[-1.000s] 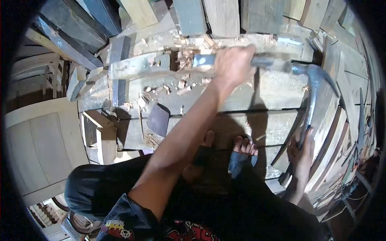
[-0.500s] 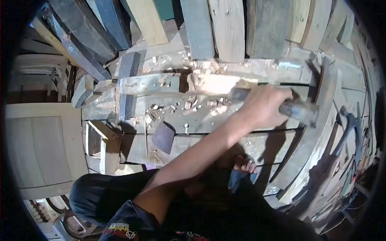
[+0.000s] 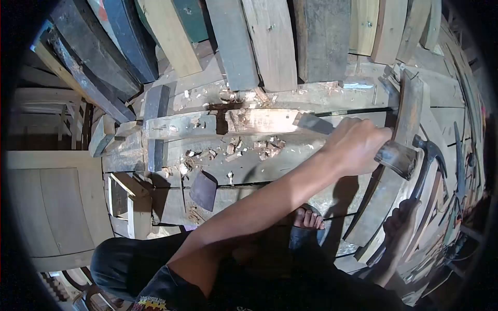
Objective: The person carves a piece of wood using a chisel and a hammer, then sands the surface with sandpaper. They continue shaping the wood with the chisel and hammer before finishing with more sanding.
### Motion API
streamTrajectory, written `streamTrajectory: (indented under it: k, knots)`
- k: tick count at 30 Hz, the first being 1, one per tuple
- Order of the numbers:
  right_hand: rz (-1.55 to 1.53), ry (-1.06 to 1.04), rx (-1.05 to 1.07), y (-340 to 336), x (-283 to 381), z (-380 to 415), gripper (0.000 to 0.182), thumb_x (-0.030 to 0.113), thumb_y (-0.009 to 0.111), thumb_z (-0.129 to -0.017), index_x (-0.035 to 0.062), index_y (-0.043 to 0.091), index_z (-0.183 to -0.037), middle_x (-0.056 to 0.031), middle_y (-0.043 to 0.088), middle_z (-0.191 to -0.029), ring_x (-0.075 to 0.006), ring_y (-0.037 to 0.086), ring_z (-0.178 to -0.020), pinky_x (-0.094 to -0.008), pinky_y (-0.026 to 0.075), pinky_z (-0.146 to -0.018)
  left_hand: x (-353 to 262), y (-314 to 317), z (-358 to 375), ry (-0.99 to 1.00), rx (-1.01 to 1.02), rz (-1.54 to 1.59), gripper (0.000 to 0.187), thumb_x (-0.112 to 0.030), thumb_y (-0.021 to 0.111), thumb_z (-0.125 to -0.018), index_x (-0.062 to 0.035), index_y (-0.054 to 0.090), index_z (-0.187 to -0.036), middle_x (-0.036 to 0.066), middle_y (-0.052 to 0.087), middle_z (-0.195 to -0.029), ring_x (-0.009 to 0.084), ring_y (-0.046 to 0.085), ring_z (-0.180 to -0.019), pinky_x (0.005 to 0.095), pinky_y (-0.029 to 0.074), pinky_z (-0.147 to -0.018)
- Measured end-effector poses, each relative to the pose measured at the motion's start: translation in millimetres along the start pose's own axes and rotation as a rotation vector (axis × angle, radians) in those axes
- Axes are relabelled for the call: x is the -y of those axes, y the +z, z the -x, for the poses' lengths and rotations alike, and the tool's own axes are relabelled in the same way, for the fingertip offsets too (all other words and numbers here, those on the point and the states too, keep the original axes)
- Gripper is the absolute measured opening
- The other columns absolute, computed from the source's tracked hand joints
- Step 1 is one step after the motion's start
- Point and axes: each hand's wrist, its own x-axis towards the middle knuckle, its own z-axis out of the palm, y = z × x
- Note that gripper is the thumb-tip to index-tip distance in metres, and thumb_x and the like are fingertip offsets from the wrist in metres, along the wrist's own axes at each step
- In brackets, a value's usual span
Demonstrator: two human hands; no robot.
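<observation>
My left hand [image 3: 358, 145] is closed around the handle of a chisel [image 3: 315, 124]. The chisel's flat blade lies against the right end of a pale, freshly cut recess in a wooden beam [image 3: 179, 124]; the butt of its handle points right. At the lower right, my right hand [image 3: 400, 223] grips a claw hammer [image 3: 429, 154], its head raised near the chisel's butt and apart from it. Wood chips [image 3: 267, 148] lie along the near side of the beam.
Upright planks [image 3: 324, 41] stand along the far side. A dark flat piece [image 3: 203, 191] and a small wooden frame [image 3: 136, 199] lie nearer me. A panelled board [image 3: 57, 202] is at the left. My foot [image 3: 308, 217] rests on the boards.
The hammer and my right hand have come clearly into view at the right. The chisel's blade now shows more plainly against the beam. The whole view has shifted slightly.
</observation>
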Motion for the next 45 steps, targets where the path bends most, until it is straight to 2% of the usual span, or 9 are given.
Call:
streamTrajectory:
  k: [4,5,8,12,18,19,22,33,45]
  knots:
    - [-0.015,0.004,-0.032,-6,0,-3,0.048,0.064,0.048,-0.104,0.0196,0.05,-0.087,0.0081,0.032,-0.064,-0.0031,0.023,-0.045,-0.0232,0.016,-0.038,6,-15,14,-0.041,0.139,-0.075,0.024,-0.016,0.077,-0.074,-0.0052,0.07,-0.094,0.02,0.071,-0.074,0.0409,0.071,-0.068,0.0487,0.056,-0.065]
    - [-0.022,0.004,-0.036,-9,-2,-5,0.048,0.064,0.048,-0.104,0.0191,0.05,-0.088,0.008,0.033,-0.065,-0.0031,0.023,-0.045,-0.0232,0.016,-0.038,10,-13,25,0.078,-0.066,-0.077,0.026,-0.018,0.078,-0.071,-0.0047,0.068,-0.091,0.018,0.07,-0.07,0.0383,0.07,-0.064,0.0476,0.055,-0.06]
    - [-0.054,0.021,-0.019,-8,-6,-6,0.047,0.063,0.049,-0.104,0.0181,0.051,-0.09,0.0077,0.035,-0.069,-0.0031,0.025,-0.047,-0.0229,0.017,-0.038,21,-18,46,0.091,-0.037,-0.042,0.023,-0.016,0.078,-0.07,-0.0053,0.067,-0.088,0.016,0.07,-0.069,0.034,0.07,-0.06,0.0468,0.054,-0.056]
    - [-0.053,0.057,0.027,-7,-9,-2,0.046,0.062,0.05,-0.105,0.0181,0.052,-0.092,0.0078,0.036,-0.071,-0.0029,0.025,-0.048,-0.0215,0.018,-0.039,41,-15,71,0.058,0.181,-0.154,0.023,-0.021,0.077,-0.073,-0.0085,0.065,-0.088,0.015,0.067,-0.065,0.0343,0.069,-0.059,0.0469,0.053,-0.057]
    - [-0.019,0.031,-0.018,6,-9,0,0.047,0.061,0.045,-0.106,0.0209,0.047,-0.083,0.0092,0.029,-0.062,-0.0022,0.022,-0.044,-0.0215,0.016,-0.037,34,-6,67,0.045,0.045,-0.159,0.024,-0.027,0.078,-0.078,-0.0098,0.064,-0.087,0.015,0.067,-0.066,0.0353,0.069,-0.059,0.0505,0.052,-0.056]
    - [-0.014,0.035,0.026,6,-7,1,0.045,0.06,0.045,-0.107,0.0211,0.047,-0.084,0.009,0.03,-0.064,-0.0018,0.023,-0.046,-0.0209,0.016,-0.038,33,3,67,0.086,-0.007,-0.144,0.022,-0.026,0.08,-0.079,-0.0104,0.064,-0.082,0.006,0.066,-0.063,0.0258,0.063,-0.05,0.0399,0.049,-0.044]
    - [0.025,0.011,-0.01,14,-2,6,0.045,0.06,0.045,-0.107,0.0214,0.046,-0.083,0.009,0.029,-0.065,-0.0016,0.024,-0.048,-0.0206,0.016,-0.038,18,24,65,0.223,-0.058,-0.045,0.025,-0.03,0.081,-0.078,-0.0109,0.065,-0.083,0.006,0.062,-0.06,0.0264,0.063,-0.05,0.0391,0.048,-0.043]
    - [0.042,0.049,-0.046,-1,-5,5,0.051,0.065,0.041,-0.106,0.0178,0.049,-0.088,0.0085,0.032,-0.063,-0.0034,0.025,-0.047,-0.0228,0.019,-0.041,3,33,51,0.182,0.003,-0.01,0.029,-0.021,0.079,-0.064,-0.0078,0.066,-0.086,0.01,0.064,-0.063,0.0314,0.065,-0.055,0.0437,0.049,-0.05]
    - [0.007,0.042,-0.007,-2,-11,6,0.05,0.068,0.042,-0.104,0.022,0.047,-0.084,0.0104,0.028,-0.058,-0.0017,0.021,-0.042,-0.0219,0.015,-0.037,8,29,34,0.123,-0.053,-0.031,0.032,-0.018,0.079,-0.067,-0.0063,0.067,-0.095,0.015,0.07,-0.069,0.0348,0.07,-0.062,0.0464,0.054,-0.056]
